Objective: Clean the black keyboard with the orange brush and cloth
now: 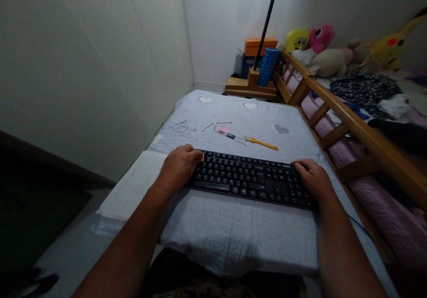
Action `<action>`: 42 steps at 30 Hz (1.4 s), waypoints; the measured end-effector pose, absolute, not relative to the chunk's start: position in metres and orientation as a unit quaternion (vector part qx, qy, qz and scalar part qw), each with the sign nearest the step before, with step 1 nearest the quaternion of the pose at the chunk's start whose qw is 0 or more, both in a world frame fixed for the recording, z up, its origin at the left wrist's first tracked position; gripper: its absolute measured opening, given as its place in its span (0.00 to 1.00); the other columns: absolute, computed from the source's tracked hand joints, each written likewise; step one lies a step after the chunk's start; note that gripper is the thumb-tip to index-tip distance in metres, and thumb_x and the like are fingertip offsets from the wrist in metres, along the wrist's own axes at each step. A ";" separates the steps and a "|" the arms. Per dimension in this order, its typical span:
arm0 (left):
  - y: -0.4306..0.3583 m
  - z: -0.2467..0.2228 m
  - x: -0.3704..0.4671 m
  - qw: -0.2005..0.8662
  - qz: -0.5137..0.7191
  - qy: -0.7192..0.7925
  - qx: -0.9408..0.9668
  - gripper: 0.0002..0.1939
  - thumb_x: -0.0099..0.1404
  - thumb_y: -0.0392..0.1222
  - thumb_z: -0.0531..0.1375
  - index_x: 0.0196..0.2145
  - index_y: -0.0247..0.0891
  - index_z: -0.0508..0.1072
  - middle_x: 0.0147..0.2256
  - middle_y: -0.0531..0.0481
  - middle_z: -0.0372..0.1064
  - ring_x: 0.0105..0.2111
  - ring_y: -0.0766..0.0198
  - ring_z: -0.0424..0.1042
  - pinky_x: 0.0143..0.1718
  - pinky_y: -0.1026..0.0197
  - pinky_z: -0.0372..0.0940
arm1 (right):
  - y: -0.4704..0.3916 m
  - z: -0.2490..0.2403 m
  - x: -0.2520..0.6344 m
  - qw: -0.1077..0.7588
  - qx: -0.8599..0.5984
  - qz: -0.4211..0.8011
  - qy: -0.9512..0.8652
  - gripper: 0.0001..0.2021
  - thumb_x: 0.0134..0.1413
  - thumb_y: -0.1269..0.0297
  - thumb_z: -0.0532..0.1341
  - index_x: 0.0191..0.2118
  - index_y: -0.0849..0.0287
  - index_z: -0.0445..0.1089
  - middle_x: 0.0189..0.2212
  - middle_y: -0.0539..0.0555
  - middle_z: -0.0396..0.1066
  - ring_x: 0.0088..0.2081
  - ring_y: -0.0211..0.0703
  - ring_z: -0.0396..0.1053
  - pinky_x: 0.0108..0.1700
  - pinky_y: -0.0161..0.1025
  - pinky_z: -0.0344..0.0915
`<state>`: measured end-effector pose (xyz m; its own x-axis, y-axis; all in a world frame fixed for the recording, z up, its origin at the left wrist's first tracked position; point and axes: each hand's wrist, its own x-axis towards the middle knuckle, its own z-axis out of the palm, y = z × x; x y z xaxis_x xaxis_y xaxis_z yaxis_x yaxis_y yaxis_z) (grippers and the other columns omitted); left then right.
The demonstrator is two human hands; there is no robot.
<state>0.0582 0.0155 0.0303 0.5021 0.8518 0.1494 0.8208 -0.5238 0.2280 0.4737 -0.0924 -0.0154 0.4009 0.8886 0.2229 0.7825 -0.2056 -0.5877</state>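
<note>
My left hand [180, 165] and right hand [313, 179] gripped opposite ends of a long black plastic keyboard [243, 175], probably for steadiness (an orange-handled flat brush [263, 143] lay beyond).

One view, worn on your head, facing forward and down
You look from above your lap [230, 284] across the keyboard [245, 175], close enough that your forearms [133, 240] enter either side of 6 o'clock; the far wall [218, 31] bounds your view at 12, with the wooden rail [347, 111] at 3.
</note>
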 end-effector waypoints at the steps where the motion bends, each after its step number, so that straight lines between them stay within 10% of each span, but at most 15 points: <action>1: 0.015 0.030 0.058 0.065 0.119 0.488 0.862 0.14 0.71 0.44 0.55 0.42 0.41 0.81 0.39 0.44 0.74 0.40 0.56 0.70 0.43 0.57 0.63 | -0.092 -0.015 0.473 0.323 -0.772 0.081 -0.541 0.16 0.53 0.54 0.55 0.32 0.56 0.76 0.37 0.58 0.78 0.43 0.52 0.72 0.51 0.47 0.65; 42: 0.004 0.017 0.101 0.099 0.204 0.427 0.875 0.13 0.68 0.32 0.54 0.39 0.39 0.79 0.38 0.45 0.72 0.41 0.56 0.67 0.47 0.54 0.64 | -0.093 -0.017 0.475 0.312 -0.773 0.078 -0.548 0.18 0.54 0.53 0.54 0.33 0.57 0.77 0.38 0.59 0.77 0.43 0.52 0.73 0.51 0.47 0.65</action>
<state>0.1014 0.0038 0.0170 0.5523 0.7876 0.2733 0.7069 -0.6162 0.3472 0.4750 -0.0925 -0.0169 0.3880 0.8947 0.2212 0.7976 -0.2057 -0.5671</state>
